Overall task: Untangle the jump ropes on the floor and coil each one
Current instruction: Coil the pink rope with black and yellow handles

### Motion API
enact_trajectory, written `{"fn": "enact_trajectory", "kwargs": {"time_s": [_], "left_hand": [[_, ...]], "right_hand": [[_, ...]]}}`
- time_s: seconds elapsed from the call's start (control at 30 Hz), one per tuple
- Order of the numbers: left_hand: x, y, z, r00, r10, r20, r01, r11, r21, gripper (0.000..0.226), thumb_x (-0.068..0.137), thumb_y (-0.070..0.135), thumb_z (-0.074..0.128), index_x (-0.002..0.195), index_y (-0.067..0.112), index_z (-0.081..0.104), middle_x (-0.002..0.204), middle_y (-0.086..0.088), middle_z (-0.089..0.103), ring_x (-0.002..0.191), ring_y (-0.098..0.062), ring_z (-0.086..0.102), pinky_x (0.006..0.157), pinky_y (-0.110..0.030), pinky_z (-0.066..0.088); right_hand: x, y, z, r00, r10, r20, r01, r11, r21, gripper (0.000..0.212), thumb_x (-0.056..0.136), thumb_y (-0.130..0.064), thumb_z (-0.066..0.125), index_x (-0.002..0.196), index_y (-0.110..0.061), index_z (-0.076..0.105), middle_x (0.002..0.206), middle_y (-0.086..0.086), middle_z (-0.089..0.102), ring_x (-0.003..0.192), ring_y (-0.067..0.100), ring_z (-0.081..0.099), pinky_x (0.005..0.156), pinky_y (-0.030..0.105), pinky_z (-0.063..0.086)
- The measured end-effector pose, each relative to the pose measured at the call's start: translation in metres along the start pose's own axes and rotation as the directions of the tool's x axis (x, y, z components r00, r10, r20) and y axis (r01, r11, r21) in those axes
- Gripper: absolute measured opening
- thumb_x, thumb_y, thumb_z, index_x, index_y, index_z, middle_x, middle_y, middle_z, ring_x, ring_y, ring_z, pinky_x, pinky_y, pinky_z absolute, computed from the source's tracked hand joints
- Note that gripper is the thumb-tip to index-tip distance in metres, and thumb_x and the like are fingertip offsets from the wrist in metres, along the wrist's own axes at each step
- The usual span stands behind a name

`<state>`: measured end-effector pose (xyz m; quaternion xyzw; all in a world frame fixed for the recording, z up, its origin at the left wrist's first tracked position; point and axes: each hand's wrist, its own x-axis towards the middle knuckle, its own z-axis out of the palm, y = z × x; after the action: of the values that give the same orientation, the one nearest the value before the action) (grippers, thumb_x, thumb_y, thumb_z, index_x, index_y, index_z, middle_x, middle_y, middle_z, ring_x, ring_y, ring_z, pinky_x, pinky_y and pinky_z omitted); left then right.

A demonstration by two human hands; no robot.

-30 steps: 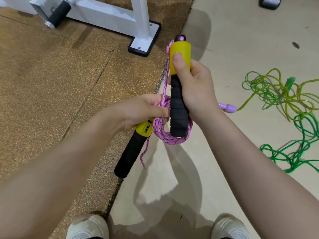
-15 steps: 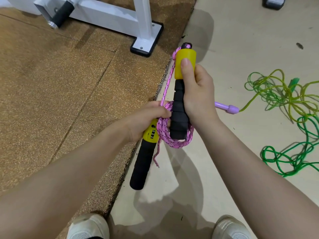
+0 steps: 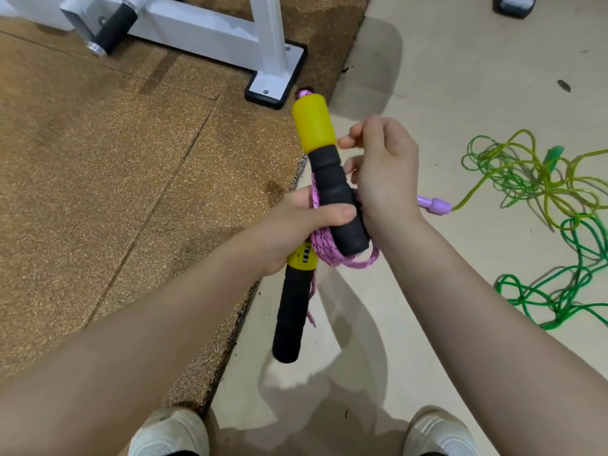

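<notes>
The pink rope (image 3: 332,250) sits at the centre of the frame, bunched in loops around 2 handles, held in the air above the seam between the brown mat (image 3: 115,179) and the pale floor (image 3: 460,93). It is a braided cord, so it should be soft, light and limp; loops will slip apart unless they are pinched together, and the best hold is likely across the bundle where it crosses the handles. The upper handle (image 3: 325,172) points toward the top of the frame, yellow cap uppermost, black foam below. The foam should give and grip well, while the smooth yellow plastic is probably slicker. The lower handle (image 3: 291,311) hangs down toward the bottom of the frame with a loose pink tail beside it.

The left hand (image 3: 296,225) comes in from the lower left and wraps the bundle, thumb laid across the foam of the upper handle, fingers curled behind. The right hand (image 3: 385,169) sits just right of that handle, back of the hand to the camera, fingers loosely curled toward the handle; whether they pinch a strand cannot be told from here.

At the right edge, a yellow-green rope (image 3: 526,172) with a purple handle (image 3: 434,205) and a green rope (image 3: 566,291) lie tangled on the floor. A white frame (image 3: 210,34) stands at upper left, and 2 shoes (image 3: 171,432) show at the bottom.
</notes>
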<state>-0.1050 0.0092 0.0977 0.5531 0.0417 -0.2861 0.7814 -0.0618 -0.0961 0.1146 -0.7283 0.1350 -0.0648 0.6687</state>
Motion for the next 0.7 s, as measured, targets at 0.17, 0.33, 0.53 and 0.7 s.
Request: {"fn": "enact_trajectory", "kwargs": {"time_s": [0.17, 0.33, 0.53, 0.7], "left_hand": [[0.006, 0.004, -0.028, 0.999, -0.014, -0.045, 0.002, 0.968, -0.252, 0.067, 0.040, 0.032, 0.085, 0.098, 0.008, 0.062, 0.082, -0.006, 0.070, 0.074, -0.018, 0.067, 0.075, -0.031, 0.056], [0.004, 0.004, -0.050, 0.991, 0.110, -0.080, -0.129, 0.949, -0.289, 0.048, 0.038, 0.041, 0.087, 0.077, 0.017, 0.072, 0.073, 0.000, 0.070, 0.070, -0.013, 0.067, 0.070, -0.026, 0.055], [-0.001, 0.004, -0.055, 0.984, 0.050, -0.169, -0.075, 0.986, -0.147, 0.027, 0.074, 0.030, 0.050, 0.085, 0.012, 0.068, 0.077, -0.002, 0.072, 0.073, -0.014, 0.069, 0.068, -0.026, 0.056], [0.000, 0.004, -0.055, 0.983, -0.004, -0.186, -0.012, 0.996, -0.084, 0.026, 0.074, 0.026, 0.055, 0.092, 0.010, 0.065, 0.083, -0.003, 0.071, 0.078, -0.015, 0.068, 0.075, -0.028, 0.055]], "right_hand": [[-0.002, 0.007, -0.014, 0.882, 0.322, 0.345, -0.329, 0.944, -0.041, 0.019, 0.093, -0.032, 0.054, 0.081, -0.018, 0.061, 0.078, -0.003, 0.063, 0.067, 0.010, 0.058, 0.068, 0.025, 0.050], [-0.027, 0.021, -0.004, 0.567, 0.474, 0.674, -0.750, 0.634, 0.185, 0.034, 0.086, -0.051, 0.046, 0.087, -0.022, 0.061, 0.074, -0.005, 0.061, 0.066, 0.008, 0.057, 0.060, 0.019, 0.053], [-0.029, 0.023, -0.004, 0.582, 0.394, 0.711, -0.694, 0.697, 0.182, 0.013, 0.081, -0.019, 0.060, 0.093, -0.013, 0.058, 0.076, -0.003, 0.068, 0.077, 0.008, 0.064, 0.069, 0.022, 0.055], [-0.023, 0.032, -0.013, 0.576, 0.434, 0.692, -0.687, 0.716, 0.123, 0.008, 0.088, -0.009, 0.055, 0.093, -0.013, 0.060, 0.078, -0.002, 0.068, 0.072, 0.005, 0.065, 0.069, 0.020, 0.054]]}}
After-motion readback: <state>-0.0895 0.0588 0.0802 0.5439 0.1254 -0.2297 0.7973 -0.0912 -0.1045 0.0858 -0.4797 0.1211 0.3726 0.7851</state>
